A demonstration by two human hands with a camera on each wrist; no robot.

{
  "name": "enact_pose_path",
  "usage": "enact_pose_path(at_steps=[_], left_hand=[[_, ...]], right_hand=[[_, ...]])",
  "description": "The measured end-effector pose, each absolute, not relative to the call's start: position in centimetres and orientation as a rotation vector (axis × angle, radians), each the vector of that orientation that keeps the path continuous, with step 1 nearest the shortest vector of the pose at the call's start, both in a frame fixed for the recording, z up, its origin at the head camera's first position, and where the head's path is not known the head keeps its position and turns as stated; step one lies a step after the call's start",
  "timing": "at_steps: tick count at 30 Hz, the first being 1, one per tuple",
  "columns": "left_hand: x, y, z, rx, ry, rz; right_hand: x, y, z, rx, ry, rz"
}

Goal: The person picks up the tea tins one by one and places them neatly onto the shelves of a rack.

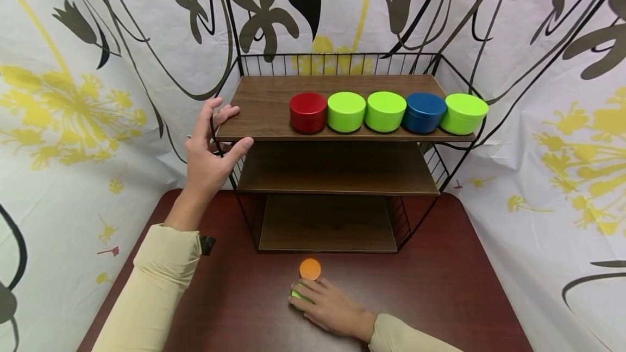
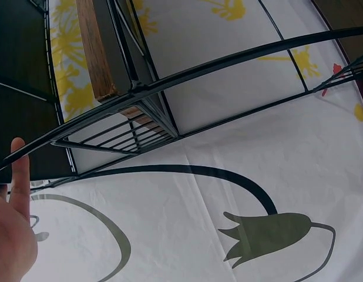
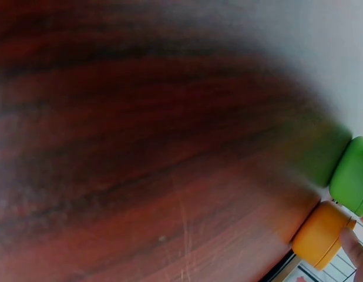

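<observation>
At the left end of the shelf rack's top board [image 1: 266, 99], my left hand [image 1: 207, 151] grips the black wire frame, fingers above the board and thumb at its front edge. My right hand [image 1: 330, 306] holds a green round container [image 1: 299, 295] on the table, its fingers over the top and largely covering it. Right beyond sits an orange round container [image 1: 310, 269]. In the right wrist view, the green container [image 3: 353, 176] and orange container [image 3: 321, 235] stand side by side, with a fingertip at the orange one.
Along the top board's front stand a red container [image 1: 308, 113], several green containers [image 1: 346, 112] and a blue container [image 1: 424, 113]. Below them are a middle board [image 1: 337, 167] and a bottom board [image 1: 327, 224]. Patterned cloth [image 1: 73, 178] surrounds the dark red table [image 1: 440, 287].
</observation>
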State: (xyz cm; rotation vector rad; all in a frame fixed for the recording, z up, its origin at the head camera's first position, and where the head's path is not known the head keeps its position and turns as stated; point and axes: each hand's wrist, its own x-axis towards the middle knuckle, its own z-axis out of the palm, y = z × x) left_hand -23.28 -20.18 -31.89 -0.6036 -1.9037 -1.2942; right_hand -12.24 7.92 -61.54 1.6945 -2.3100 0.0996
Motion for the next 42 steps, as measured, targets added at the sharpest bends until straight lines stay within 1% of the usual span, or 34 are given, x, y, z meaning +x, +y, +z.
enact_pose_path(at_steps=[11,20,27,32,42], left_hand=[[-23.2,-20.3,-31.9,-0.6,-1.905,-1.294],[-21.9,-19.3,-30.7,-0.595,-1.921,-1.283],[-23.2,-20.0,-31.9,-0.592,-1.925,-1.267],[-23.5,-20.2,-32.1,-0.599,-1.921,-1.268],[-23.4,-20.4,-31.9,-0.603,-1.913,-1.264]], right_hand=[[-12.1,8.0,-61.4,1.711,-2.323,0.134],[-12.0,8.0,-61.3,1.739,-2.318,0.173],[-11.8,8.0,-60.8,1.768,-2.328,0.223],[-11.8,8.2,-60.1,1.756,-2.304,0.211],[-11.9,8.6,-57.3,1.756,-2.238,0.142]])
